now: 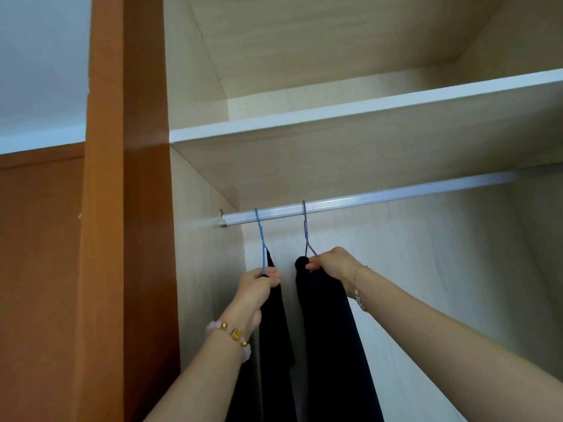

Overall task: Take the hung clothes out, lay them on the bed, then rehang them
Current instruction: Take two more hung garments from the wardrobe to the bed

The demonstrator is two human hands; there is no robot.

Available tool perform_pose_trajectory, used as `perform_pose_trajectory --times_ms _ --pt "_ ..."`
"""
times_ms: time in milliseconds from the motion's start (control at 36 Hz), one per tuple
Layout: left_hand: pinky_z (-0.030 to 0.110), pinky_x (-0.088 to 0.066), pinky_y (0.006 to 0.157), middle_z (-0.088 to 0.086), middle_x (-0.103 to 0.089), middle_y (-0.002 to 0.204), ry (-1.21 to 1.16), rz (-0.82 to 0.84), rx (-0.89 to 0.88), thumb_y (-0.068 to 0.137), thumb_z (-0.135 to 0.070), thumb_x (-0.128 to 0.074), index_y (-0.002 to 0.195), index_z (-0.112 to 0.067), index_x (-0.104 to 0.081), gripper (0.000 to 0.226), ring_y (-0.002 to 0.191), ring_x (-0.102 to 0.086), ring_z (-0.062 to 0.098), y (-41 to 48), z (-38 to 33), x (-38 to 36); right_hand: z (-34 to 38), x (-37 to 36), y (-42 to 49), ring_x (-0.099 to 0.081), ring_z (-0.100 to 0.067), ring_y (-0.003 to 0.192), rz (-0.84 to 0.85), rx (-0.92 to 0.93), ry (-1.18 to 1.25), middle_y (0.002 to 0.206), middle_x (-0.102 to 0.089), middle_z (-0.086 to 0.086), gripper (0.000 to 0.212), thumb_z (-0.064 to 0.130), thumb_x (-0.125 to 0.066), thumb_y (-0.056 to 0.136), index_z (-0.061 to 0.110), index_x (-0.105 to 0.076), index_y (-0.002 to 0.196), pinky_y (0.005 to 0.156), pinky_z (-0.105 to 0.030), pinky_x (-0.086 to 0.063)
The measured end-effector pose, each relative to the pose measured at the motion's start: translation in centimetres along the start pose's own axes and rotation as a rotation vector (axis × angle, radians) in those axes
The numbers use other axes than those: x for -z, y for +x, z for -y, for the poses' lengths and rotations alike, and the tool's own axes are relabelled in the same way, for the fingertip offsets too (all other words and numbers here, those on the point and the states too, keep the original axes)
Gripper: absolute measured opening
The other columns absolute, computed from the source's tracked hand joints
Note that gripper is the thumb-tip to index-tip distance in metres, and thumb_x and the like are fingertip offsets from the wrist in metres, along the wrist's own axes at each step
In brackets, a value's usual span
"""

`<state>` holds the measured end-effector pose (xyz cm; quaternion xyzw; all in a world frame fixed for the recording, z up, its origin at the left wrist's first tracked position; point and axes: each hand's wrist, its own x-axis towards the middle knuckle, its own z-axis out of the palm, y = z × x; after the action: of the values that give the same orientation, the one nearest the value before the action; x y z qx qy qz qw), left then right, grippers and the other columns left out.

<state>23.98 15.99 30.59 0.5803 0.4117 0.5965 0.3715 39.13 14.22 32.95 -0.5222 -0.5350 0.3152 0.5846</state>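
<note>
Two dark garments hang from a silver rail (380,197) inside the wardrobe. The left garment (275,336) hangs on a blue hanger (261,236) whose hook is over the rail. My left hand (259,283) grips the lower part of that blue hanger at the garment's top. The right garment (329,336) hangs on a purple hanger (305,229), also hooked over the rail. My right hand (330,263) is closed on the purple hanger's shoulder and the cloth there. The lower ends of both garments run out of view.
A light wooden shelf (350,117) sits just above the rail. The wardrobe's left inner wall (207,269) is close beside the left garment. An orange-brown wardrobe side panel (122,208) stands at left. The rail to the right of the hangers is bare.
</note>
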Motion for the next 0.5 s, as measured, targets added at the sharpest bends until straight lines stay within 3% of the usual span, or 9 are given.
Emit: perform_pose_trajectory --times_ms 83,139,194,250,333,361,444,500 --pt "0.035 -0.05 0.087 0.015 -0.065 0.101 -0.047 -0.024 -0.011 0.085 -0.005 -0.064 0.105 -0.005 -0.065 0.02 0.096 -0.062 0.027 0.0 0.0 -0.1 0.1 0.0 0.2 -0.054 -0.023 0.065 -0.004 0.041 -0.036 0.097 -0.064 -0.02 0.033 0.004 -0.058 0.086 -0.009 -0.055 0.115 0.066 -0.031 -0.049" --pt "0.034 -0.05 0.087 0.014 -0.065 0.098 -0.035 -0.005 -0.027 0.086 -0.001 -0.06 0.093 -0.009 -0.066 0.011 0.096 -0.061 0.026 0.1 -0.1 -0.2 0.3 0.2 0.3 -0.058 -0.027 0.078 -0.006 0.06 -0.047 0.103 -0.065 -0.021 0.033 0.003 -0.056 0.087 -0.01 -0.053 0.118 0.078 -0.036 -0.052" --pt "0.026 -0.049 0.083 0.006 -0.066 0.089 -0.022 0.014 -0.054 0.088 0.006 -0.051 0.082 -0.014 -0.062 0.023 0.096 -0.059 0.022 0.5 -0.2 -0.2 0.7 0.6 0.3 -0.06 -0.03 0.092 -0.016 0.07 -0.038 0.114 -0.064 -0.024 0.033 0.003 -0.056 0.088 -0.01 -0.052 0.117 0.091 -0.04 -0.051" --pt "0.023 -0.047 0.082 0.001 -0.065 0.084 -0.024 0.022 -0.083 0.089 0.008 -0.046 0.085 -0.012 -0.062 0.026 0.094 -0.058 0.02 0.5 -0.6 -0.2 1.3 1.2 0.3 -0.062 -0.035 0.1 -0.025 0.077 -0.018 0.112 -0.064 -0.026 0.028 0.003 -0.057 0.087 -0.01 -0.053 0.113 0.095 -0.045 -0.05" --pt "0.02 -0.046 0.078 -0.001 -0.064 0.08 -0.067 0.01 -0.121 0.088 0.01 -0.045 0.09 -0.009 -0.062 0.025 0.086 -0.058 0.016 0.5 -1.7 -0.2 2.2 2.0 0.2 -0.063 -0.032 0.085 -0.008 0.108 0.051 0.091 -0.066 -0.02 0.004 -0.001 -0.052 0.089 -0.001 -0.056 0.089 0.086 -0.041 -0.054" --pt "0.017 -0.045 0.075 -0.001 -0.064 0.079 -0.081 0.002 -0.142 0.087 0.011 -0.045 0.088 -0.009 -0.062 0.026 0.085 -0.058 0.015 0.6 -2.1 -0.2 2.4 2.2 0.1 -0.062 -0.028 0.076 -0.001 0.127 0.074 0.083 -0.065 -0.016 0.008 -0.001 -0.05 0.09 0.0 -0.057 0.085 0.078 -0.037 -0.055" --pt "0.014 -0.044 0.074 -0.002 -0.063 0.077 -0.113 -0.004 -0.205 0.085 0.013 -0.045 0.08 -0.013 -0.06 0.031 0.085 -0.056 0.014 -0.4 -3.2 -0.5 2.5 2.7 -1.1 -0.059 -0.023 0.07 0.025 0.196 0.123 0.078 -0.064 -0.011 0.013 0.003 -0.048 0.092 -0.002 -0.058 0.099 0.067 -0.028 -0.052" --pt "0.022 -0.045 0.085 -0.002 -0.064 0.079 -0.118 0.009 -0.23 0.085 0.012 -0.047 0.08 -0.015 -0.061 0.031 0.09 -0.057 0.015 -1.8 -3.4 -0.8 1.9 2.9 -2.4 -0.06 -0.019 0.07 0.046 0.229 0.128 0.078 -0.065 -0.009 0.014 0.003 -0.051 0.092 0.002 -0.06 0.102 0.065 -0.023 -0.052"
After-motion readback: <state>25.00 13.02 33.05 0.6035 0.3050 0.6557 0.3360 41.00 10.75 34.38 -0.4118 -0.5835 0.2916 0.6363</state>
